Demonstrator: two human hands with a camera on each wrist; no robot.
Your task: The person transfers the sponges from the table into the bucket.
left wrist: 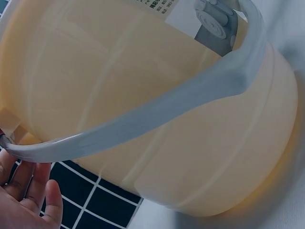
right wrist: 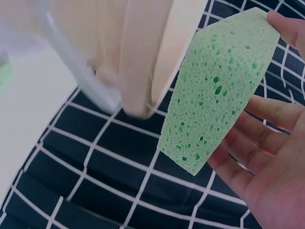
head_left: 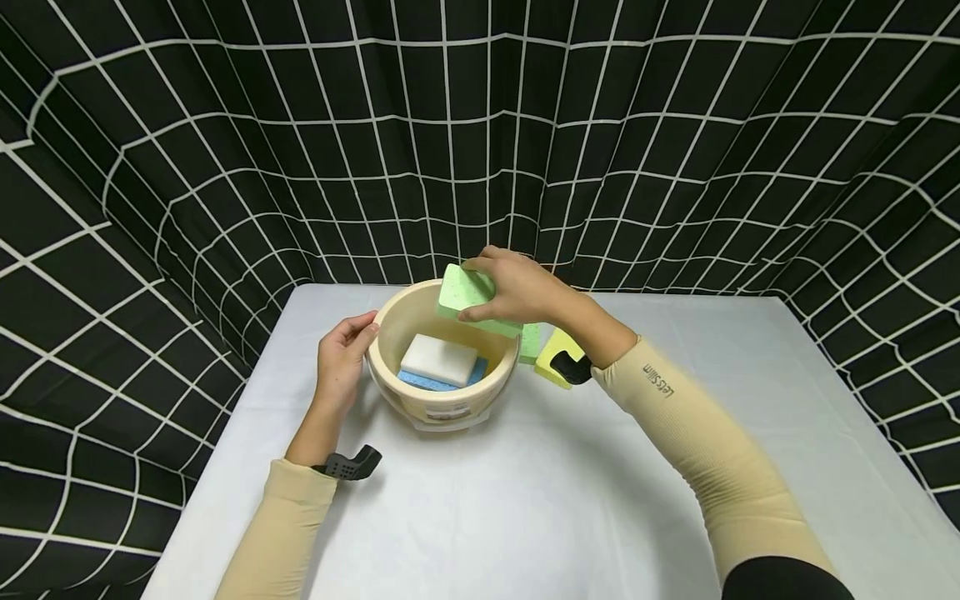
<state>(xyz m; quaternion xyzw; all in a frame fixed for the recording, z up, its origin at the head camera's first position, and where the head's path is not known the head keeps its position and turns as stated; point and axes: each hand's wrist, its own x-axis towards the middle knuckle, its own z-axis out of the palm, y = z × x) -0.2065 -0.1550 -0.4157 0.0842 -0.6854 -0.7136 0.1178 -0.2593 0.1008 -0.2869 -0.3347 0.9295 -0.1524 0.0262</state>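
Observation:
A cream plastic bucket (head_left: 431,408) stands on the table, its pale handle (left wrist: 157,117) hanging down along the outside. My left hand (head_left: 345,354) grips the bucket at the left rim, thumb and fingers close by the handle's end. Over the right side of the rim, my right hand (head_left: 521,287) holds a green sponge (head_left: 465,292) between thumb and fingers. The right wrist view shows this sponge (right wrist: 219,90) with its pores, tilted beside the bucket's edge. Inside the bucket, a white sponge (head_left: 438,358) lies on top of a blue sponge (head_left: 423,382).
Right of the bucket, another green sponge (head_left: 529,343) and a yellow sponge (head_left: 555,354) lie on the white table (head_left: 487,517), partly hidden by the right wrist. A black cloth with white grid lines (head_left: 480,142) surrounds the table at the back and sides.

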